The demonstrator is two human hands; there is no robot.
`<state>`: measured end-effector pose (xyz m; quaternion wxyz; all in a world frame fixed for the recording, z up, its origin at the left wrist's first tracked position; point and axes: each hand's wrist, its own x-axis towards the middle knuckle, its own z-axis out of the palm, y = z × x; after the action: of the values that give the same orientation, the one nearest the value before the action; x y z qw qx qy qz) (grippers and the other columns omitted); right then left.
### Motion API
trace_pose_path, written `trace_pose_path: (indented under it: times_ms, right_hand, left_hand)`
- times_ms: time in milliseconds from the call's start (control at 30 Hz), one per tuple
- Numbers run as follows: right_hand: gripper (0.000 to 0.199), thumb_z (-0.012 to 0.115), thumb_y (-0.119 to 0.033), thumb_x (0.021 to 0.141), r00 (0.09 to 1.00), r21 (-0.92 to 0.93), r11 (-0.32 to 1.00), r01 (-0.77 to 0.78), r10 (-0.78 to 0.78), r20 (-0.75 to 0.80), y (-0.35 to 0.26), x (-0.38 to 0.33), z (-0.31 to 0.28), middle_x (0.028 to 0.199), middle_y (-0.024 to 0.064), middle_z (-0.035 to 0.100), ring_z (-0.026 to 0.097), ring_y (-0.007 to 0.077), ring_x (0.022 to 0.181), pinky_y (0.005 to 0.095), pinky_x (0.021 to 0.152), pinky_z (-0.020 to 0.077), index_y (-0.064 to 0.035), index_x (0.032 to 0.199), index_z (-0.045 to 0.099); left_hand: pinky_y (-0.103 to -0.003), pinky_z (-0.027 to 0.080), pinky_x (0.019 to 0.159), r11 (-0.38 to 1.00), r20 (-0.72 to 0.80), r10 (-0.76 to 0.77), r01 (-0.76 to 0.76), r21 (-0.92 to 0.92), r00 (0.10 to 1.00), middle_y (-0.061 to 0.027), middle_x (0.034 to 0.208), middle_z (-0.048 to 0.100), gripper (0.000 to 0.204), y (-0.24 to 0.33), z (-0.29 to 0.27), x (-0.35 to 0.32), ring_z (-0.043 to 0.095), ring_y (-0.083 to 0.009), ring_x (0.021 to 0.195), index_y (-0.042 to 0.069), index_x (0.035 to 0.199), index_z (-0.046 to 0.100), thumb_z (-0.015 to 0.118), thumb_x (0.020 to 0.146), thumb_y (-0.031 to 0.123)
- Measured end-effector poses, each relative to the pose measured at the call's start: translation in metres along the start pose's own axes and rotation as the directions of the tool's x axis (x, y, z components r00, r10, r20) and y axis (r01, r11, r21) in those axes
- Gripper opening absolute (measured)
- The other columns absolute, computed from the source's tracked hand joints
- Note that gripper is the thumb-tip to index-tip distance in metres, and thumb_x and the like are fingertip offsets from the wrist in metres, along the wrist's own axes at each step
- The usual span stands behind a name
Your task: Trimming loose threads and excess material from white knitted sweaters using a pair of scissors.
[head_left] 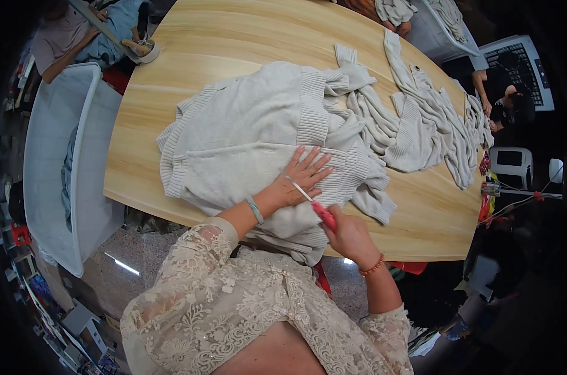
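Note:
A pale grey knitted cardigan (252,119) with ribbed edges lies spread on the table in front of me. Flat on its front, near a small buttonhole-like slit, my left hand (304,178) rests with fingers spread and holds nothing. My right hand (352,237) is closed around the red handle of a slim tool (323,214), whose thin silvery blade reaches up beside the back of my left hand. Whether it is a knife or closed scissors cannot be made out. Part of the cardigan hangs in folds over the near table edge.
More pale knitwear (415,134) lies crumpled on the wooden table (433,222) to the right. A white bin (83,156) with bluish cloth stands at the left; another bin (440,28) is at the far right. People sit around the table, one at the right (505,100) touching the knitwear.

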<state>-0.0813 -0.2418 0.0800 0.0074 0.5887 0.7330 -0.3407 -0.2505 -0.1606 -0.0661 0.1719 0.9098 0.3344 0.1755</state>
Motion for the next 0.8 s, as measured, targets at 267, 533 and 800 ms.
trace_pose_path:
  times_ms: [267, 533, 800]
  right_hand:
    - [0.030, 0.067, -0.022, 0.085, 0.972, -0.031, 0.971, 0.236, -0.236, 0.016, -0.049, 0.047, 0.015, 0.065, 0.0166, 0.061, 0.062, 0.0380, 0.061, 0.0478, 0.054, 0.0456, -0.0083, 0.105, 0.050]
    - [0.030, 0.066, -0.027, 0.087, 0.975, 0.005, 0.987, 0.161, -0.160, 0.157, -0.054, 0.041, 0.006, 0.065, 0.0159, 0.061, 0.062, 0.0374, 0.062, 0.0481, 0.056, 0.0456, -0.0082, 0.105, 0.052]
    - [0.025, 0.063, -0.020, 0.085, 0.903, 0.137, 0.913, 0.384, -0.402, 0.151, -0.103, 0.087, 0.048, 0.065, 0.0166, 0.061, 0.062, 0.0372, 0.063, 0.0479, 0.057, 0.0474, -0.0024, 0.096, 0.049]
  left_hand:
    - [-0.057, 0.010, 0.116, 0.993, -0.066, -0.119, 0.119, -0.009, 0.991, -0.0130, 0.156, 0.025, 0.074, -0.014, -0.018, -0.036, 0.019, -0.0342, 0.145, 0.009, 0.145, 0.037, 0.062, 0.084, 0.044]
    - [-0.060, 0.012, 0.114, 0.813, -0.198, -0.504, 0.539, 0.221, 0.841, -0.0106, 0.151, 0.037, 0.064, -0.080, -0.079, -0.145, 0.029, -0.0336, 0.141, 0.011, 0.139, 0.046, 0.064, 0.085, 0.041]
    - [-0.052, 0.015, 0.116, 0.807, -0.261, -0.580, 0.588, -0.056, 0.772, -0.0117, 0.152, 0.036, 0.051, -0.144, -0.103, -0.242, 0.028, -0.0365, 0.141, 0.011, 0.143, 0.043, 0.049, 0.094, 0.022]
